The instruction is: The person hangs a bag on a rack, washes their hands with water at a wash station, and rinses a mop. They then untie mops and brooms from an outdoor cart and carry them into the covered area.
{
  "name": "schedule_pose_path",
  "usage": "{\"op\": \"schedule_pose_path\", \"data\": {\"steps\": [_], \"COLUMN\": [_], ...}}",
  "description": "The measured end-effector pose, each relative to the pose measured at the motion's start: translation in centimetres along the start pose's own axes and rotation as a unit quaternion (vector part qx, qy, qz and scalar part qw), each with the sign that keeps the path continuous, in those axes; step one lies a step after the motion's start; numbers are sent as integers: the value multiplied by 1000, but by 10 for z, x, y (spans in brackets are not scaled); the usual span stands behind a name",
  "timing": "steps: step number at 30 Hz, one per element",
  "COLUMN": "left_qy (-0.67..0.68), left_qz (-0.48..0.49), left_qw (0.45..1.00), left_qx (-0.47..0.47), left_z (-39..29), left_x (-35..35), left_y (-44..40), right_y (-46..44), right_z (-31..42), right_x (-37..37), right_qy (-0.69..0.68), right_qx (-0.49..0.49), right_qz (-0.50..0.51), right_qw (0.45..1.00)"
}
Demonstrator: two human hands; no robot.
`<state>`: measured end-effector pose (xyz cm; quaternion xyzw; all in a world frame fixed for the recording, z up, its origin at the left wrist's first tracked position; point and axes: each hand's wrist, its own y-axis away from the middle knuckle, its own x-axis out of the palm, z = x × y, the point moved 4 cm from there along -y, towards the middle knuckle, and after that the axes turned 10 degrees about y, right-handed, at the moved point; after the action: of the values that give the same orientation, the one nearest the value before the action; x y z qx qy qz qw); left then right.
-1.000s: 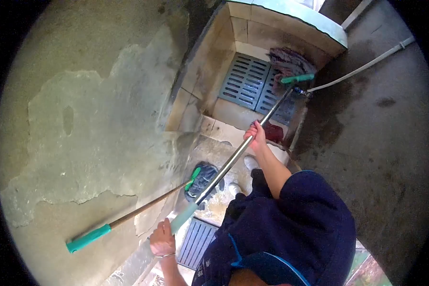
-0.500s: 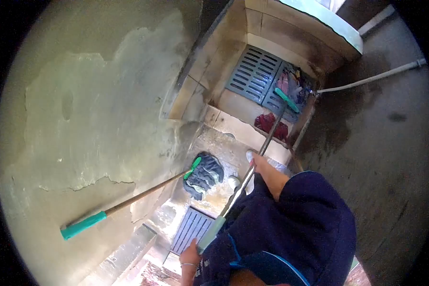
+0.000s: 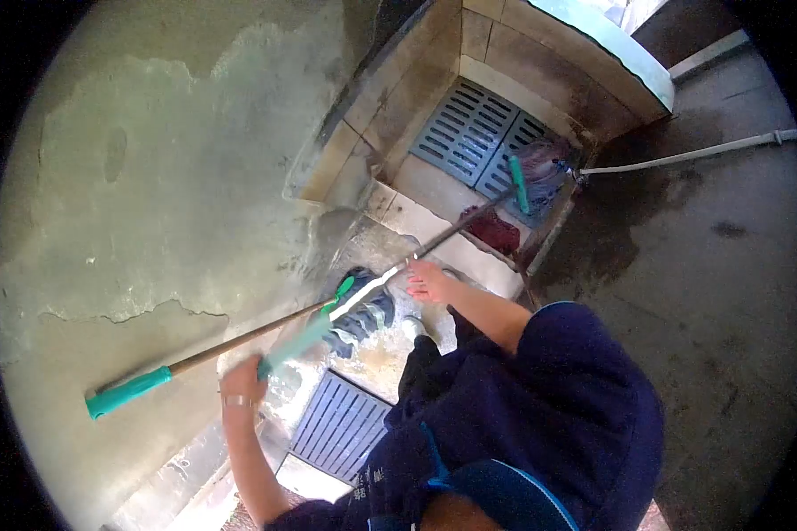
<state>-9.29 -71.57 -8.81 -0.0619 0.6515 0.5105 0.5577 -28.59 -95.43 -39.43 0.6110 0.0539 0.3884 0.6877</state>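
Near left: left hand (image 3: 243, 380), blurred, fingers closed round the pale green handle end of the mop (image 3: 456, 232). Near grate (image 3: 341, 425) beside it on the floor, right of the hand. Second mop (image 3: 257, 334) farther left, green grip at the left, dark head on the wet floor, partly behind the held handle. White shoe (image 3: 413, 327) right of that head. Right hand (image 3: 429, 281) mid-scene at the shaft, fingers loosely spread, shaft along their upper edge; firmness of contact, cannot tell. Held shaft slants far right over the tiled ledge and red cloth (image 3: 493, 232). Mop's green clamp and wet strands at the right side of the far grate (image 3: 469, 133), in the tiled basin (image 3: 434, 188). Pale hose (image 3: 682, 159) right of the strands.
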Motion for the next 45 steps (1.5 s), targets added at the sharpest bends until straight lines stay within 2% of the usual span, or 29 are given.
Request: {"op": "schedule_pose_path", "data": {"steps": [2,3,5,8,9,12,16,18,19,20,21,22,23,24,25,26,28,30,31,32,34,36,37,38,40,41,42,44,45], "left_qy": [21,96,207,255,259,280,507,387,323,438,234,446,383,319,287,332,461,629,776,693,508,606,614,593,598,616,634,690,677], "left_qz": [-21,-66,-141,-224,-254,-325,-589,-595,-598,-314,-264,-99,-106,70,165,115,99,8,-41,-73,-160,-352,-401,-385,-378,-354,-328,-160,-92], "left_qw": [996,993,965,929,923,902,621,694,721,823,935,886,894,927,923,916,874,771,565,574,523,120,55,60,73,85,99,219,337], "left_qx": [-85,-24,80,149,126,-44,-102,-123,-133,-181,29,74,209,187,194,197,116,-97,-278,-430,-665,-703,-678,-705,-703,-699,-693,-671,-648], "left_z": [-12,-13,-6,24,31,55,72,34,14,-15,-46,-78,-104,-120,-133,-132,-109,-78,-66,-46,-33,-57,-64,-75,-100,-115,-129,-140,-159], "left_x": [-42,-61,-79,-79,-73,-40,45,75,89,105,149,133,175,185,253,300,341,452,497,528,595,674,664,678,696,703,706,670,691], "left_y": [-34,-43,-59,-87,-93,-103,-121,-116,-113,-105,-122,-75,-58,-25,-18,8,78,142,185,233,330,399,422,438,453,450,442,425,408], "right_y": [10,14,-10,19,-26,35,53,65,55,47,36,25,20,22,21,9,0,2,-4,-10,-11,-17,-13,-24,-48,-59,-63,-68,-66], "right_z": [-7,-7,-30,-51,-93,-89,-97,-83,-80,-75,-72,-68,-60,-46,-35,-30,-19,-11,-9,-5,-8,-19,-31,-46,-81,-105,-129,-175,-200], "right_x": [-19,-29,-84,-163,-221,-247,-264,-233,-228,-219,-209,-200,-185,-162,-139,-132,-108,-81,-76,-68,-34,-3,26,44,84,109,136,189,219], "right_qy": [35,69,97,192,154,348,412,355,341,343,313,282,307,369,429,411,468,558,595,630,696,848,868,876,825,864,855,845,847], "right_qx": [-24,-53,-106,-96,-103,-30,73,5,10,-8,-22,-35,-36,-70,-102,-102,-147,-183,-172,-155,-113,-104,-96,-101,-147,-149,-162,-177,-187], "right_qz": [45,94,97,-200,-220,-247,-225,-241,-194,-186,-162,-137,-123,-137,-148,-110,-89,-91,-81,-75,-58,-81,-41,-31,9,75,121,173,224], "right_qw": [998,992,985,956,958,904,880,903,920,921,935,949,943,916,885,899,867,804,781,757,707,514,485,471,546,474,477,475,445]}}
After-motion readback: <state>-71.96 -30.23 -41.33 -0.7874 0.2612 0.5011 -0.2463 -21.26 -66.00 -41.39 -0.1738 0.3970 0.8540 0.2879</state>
